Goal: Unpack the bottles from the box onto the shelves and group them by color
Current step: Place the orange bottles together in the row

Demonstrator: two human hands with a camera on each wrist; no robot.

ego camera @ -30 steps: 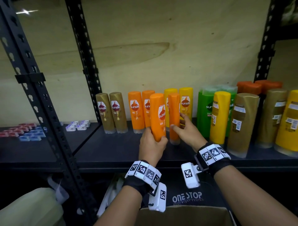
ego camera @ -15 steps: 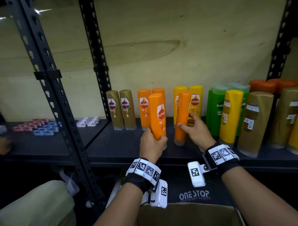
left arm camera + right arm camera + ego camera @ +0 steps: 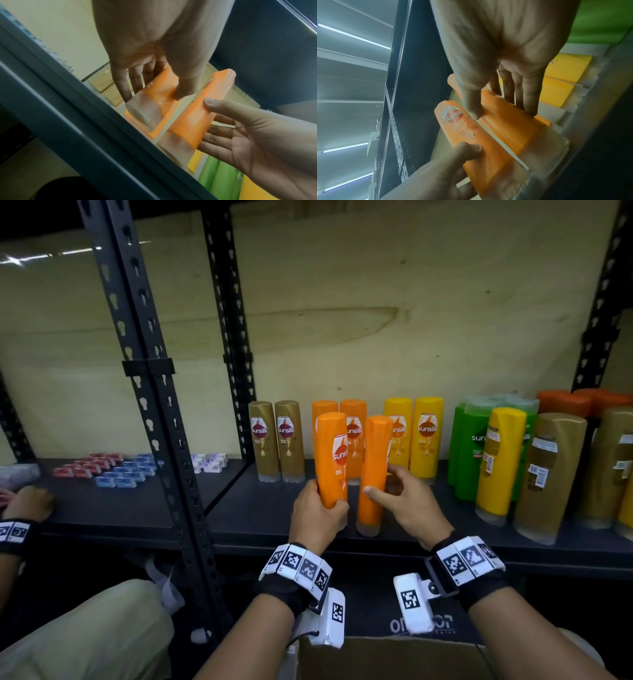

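Two orange Sunsilk bottles stand side by side at the front of the dark shelf (image 3: 260,518). My left hand (image 3: 320,510) grips the lower part of the left orange bottle (image 3: 331,453), label facing me; its base is hidden behind the hand. My right hand (image 3: 390,494) pinches the right orange bottle (image 3: 375,467) between thumb and fingers, and that bottle's clear cap rests on the shelf. The left wrist view shows both bottles (image 3: 159,92) (image 3: 193,119) held apart. In the right wrist view my thumb lies on the right bottle (image 3: 510,121).
Behind stand two gold bottles (image 3: 275,440), two more orange ones (image 3: 354,412) and two yellow (image 3: 428,436). Green (image 3: 467,450), big yellow (image 3: 498,463) and big gold bottles (image 3: 548,474) crowd the right. A cardboard box (image 3: 394,659) sits below. Another person's hand (image 3: 27,501) is at far left.
Both hands keep hold of their orange bottles in front of the orange pair; the right bottle has drifted slightly away from the left one. Another person's hand has come into view at far left.
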